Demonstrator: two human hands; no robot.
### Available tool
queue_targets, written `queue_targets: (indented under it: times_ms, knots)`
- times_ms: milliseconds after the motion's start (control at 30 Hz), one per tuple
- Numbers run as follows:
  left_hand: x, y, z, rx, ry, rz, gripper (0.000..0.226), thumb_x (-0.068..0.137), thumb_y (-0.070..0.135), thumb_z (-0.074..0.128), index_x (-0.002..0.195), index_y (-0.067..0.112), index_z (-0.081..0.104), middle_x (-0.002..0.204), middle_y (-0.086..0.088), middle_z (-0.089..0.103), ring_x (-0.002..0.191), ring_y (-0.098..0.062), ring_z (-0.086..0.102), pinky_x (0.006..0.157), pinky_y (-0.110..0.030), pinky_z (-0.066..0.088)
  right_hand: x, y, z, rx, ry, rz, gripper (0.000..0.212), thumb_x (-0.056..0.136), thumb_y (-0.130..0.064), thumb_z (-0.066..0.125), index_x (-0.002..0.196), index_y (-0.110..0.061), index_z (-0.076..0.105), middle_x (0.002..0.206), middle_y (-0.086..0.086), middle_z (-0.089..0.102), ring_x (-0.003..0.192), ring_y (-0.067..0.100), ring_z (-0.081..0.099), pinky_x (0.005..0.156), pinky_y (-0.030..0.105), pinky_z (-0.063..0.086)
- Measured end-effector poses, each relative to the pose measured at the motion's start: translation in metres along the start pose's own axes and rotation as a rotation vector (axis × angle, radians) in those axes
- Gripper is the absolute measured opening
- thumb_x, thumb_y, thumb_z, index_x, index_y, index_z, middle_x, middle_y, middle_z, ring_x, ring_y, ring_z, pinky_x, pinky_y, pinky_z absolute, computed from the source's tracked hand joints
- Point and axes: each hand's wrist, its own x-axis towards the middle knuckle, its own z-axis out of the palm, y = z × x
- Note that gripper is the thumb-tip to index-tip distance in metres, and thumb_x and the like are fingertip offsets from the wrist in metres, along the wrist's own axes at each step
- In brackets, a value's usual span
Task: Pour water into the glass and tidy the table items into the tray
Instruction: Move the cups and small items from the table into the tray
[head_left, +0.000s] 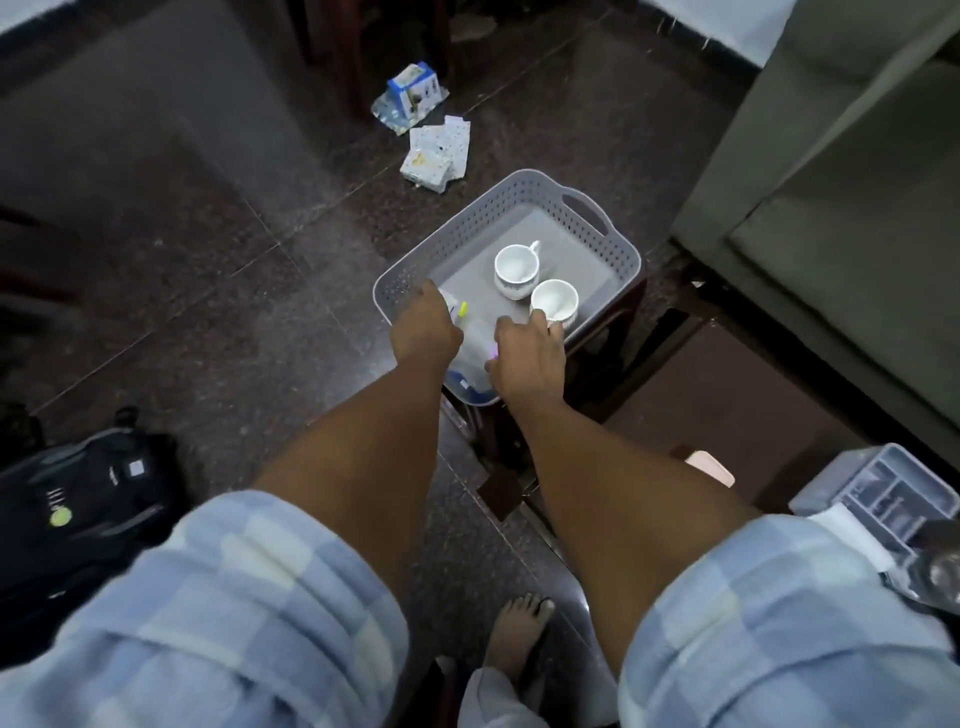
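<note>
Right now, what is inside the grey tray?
Inside the grey tray stand two white cups. Near its front a yellow-tipped item and a pale flat thing show, but the left hand and right hand cover most of them.

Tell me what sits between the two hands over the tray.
In the head view, a pale packet with a yellow-tipped marker lies between the left hand and right hand, inside the tray.
</note>
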Motion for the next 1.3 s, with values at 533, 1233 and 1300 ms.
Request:
queue_targets:
  times_ms: [533, 1233, 1300]
  knots:
    - [-0.223, 0.171, 0.082, 0.079, -0.077, 1.089, 0.030, 0.072, 0.019, 0.057, 0.101, 0.018, 0.059, 0.101, -0.005, 0.056, 0.095, -0.034, 0.055, 0.081, -0.046, 0.041, -0.262, 0.195, -0.033, 0.420, 0.489, 1.001, 0.028, 0.082, -0.023, 0.050, 0.103, -0.012, 0.065, 0.101, 0.015, 0.068, 0.099, 0.041, 0.064, 0.086, 0.049, 0.053]
    - [-0.269, 0.214, 0.229, 0.106, -0.124, 0.465, 0.061, 0.083, 0.033, 0.073, 0.135, 0.007, 0.054, 0.131, -0.018, 0.056, 0.120, -0.040, 0.056, 0.100, -0.047, 0.044, -0.380, 0.382, 0.024, 0.363, 0.236, 1.178, 0.032, 0.089, -0.016, 0.069, 0.117, -0.001, 0.065, 0.124, 0.024, 0.062, 0.115, 0.044, 0.060, 0.091, 0.045, 0.052]
    - [-0.261, 0.216, 0.201, 0.031, -0.062, 0.510, 0.065, 0.082, 0.035, 0.071, 0.137, 0.006, 0.052, 0.128, -0.017, 0.059, 0.117, -0.038, 0.058, 0.099, -0.047, 0.046, -0.376, 0.357, 0.011, 0.317, 0.326, 1.068, 0.027, 0.089, -0.013, 0.068, 0.110, 0.002, 0.061, 0.115, 0.027, 0.059, 0.108, 0.046, 0.058, 0.087, 0.048, 0.051]
